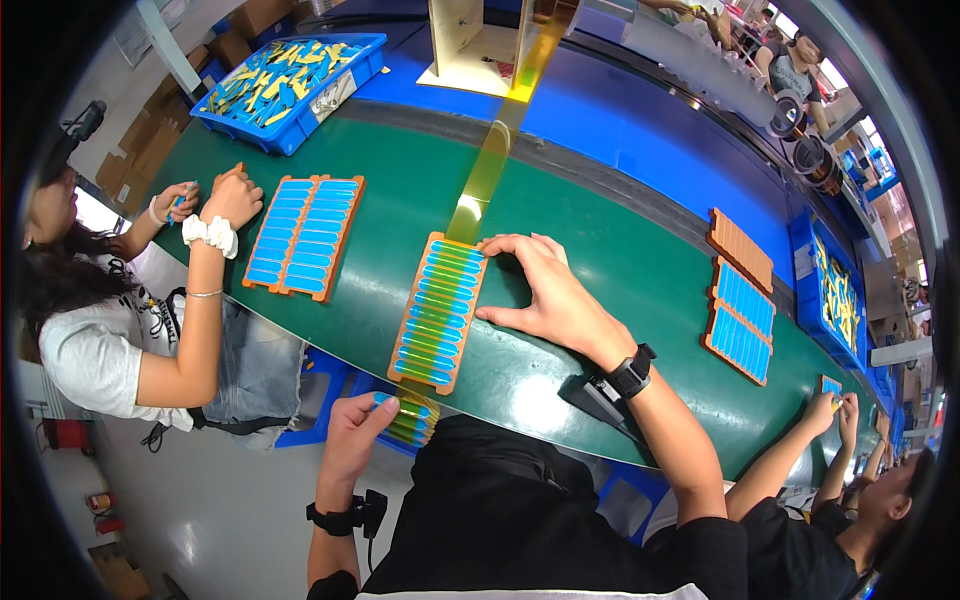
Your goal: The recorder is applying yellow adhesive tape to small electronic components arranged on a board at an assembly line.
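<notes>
An orange-brown slotted tray [447,383] lies on the green table in front of me, its slots filled with blue strips. A yellow see-through film [481,190] runs down from the far side and covers the middle of the tray. My left hand [352,438] is closed below the table's near edge, its thumb and fingers pinching the film's near end [415,420], which carries blue pieces and curls downward. At the tray's right side my right hand [555,295] is spread, with fingertips against the upper corner and thumb beside the edge.
A wooden stand [480,62] is behind the film. Another filled tray [304,236] lies left, beside a co-worker's hands [232,196]. More trays [740,310] are at right. Blue bins [290,90] of blue and yellow pieces stand at both sides. Another co-worker's hands [833,412] work at far right.
</notes>
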Demonstrator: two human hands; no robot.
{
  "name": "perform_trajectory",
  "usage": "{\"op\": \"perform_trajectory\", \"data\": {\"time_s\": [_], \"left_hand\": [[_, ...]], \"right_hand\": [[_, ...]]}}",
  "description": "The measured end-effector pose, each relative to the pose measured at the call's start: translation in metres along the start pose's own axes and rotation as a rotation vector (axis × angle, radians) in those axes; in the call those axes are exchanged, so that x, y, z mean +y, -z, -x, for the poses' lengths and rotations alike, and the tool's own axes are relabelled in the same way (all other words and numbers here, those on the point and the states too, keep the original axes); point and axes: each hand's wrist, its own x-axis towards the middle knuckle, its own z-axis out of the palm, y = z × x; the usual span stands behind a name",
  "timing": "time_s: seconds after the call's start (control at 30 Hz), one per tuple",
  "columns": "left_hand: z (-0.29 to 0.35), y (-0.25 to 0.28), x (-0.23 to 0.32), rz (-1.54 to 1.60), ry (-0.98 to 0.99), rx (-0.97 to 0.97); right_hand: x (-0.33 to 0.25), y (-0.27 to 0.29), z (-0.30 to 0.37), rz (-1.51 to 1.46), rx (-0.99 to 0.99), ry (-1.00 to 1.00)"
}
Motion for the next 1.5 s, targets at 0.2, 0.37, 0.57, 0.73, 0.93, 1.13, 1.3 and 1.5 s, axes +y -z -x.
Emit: {"op": "perform_trajectory", "data": {"time_s": [0.2,0.37,0.57,0.73,0.93,1.13,1.3,1.5], "left_hand": [[0.001,-0.003,0.005,0.011,0.013,0.016],[0.004,-0.033,0.031,0.114,0.059,0.085],[-0.002,-0.027,0.013,0.113,0.027,0.124],[-0.008,-0.026,0.022,0.076,0.031,0.109],[-0.009,-0.022,0.020,0.081,0.073,0.098],[-0.008,-0.024,0.024,0.096,0.086,0.123],[-0.008,-0.025,0.027,0.150,0.120,0.129],[-0.010,-0.024,0.021,0.136,0.091,0.149]], "right_hand": [[-0.001,-0.002,0.001,0.017,0.030,0.008],[-0.003,-0.001,0.002,-0.014,0.062,0.023],[-0.005,-0.002,0.005,-0.025,0.065,0.014],[-0.001,-0.001,0.007,0.001,0.040,0.006],[0.002,0.001,0.007,-0.056,-0.033,0.021],[0.005,0.001,0.008,-0.043,0.005,0.026],[-0.024,0.005,0.003,0.111,0.175,0.086],[-0.060,-0.024,0.007,-0.014,-0.075,0.270]]}}
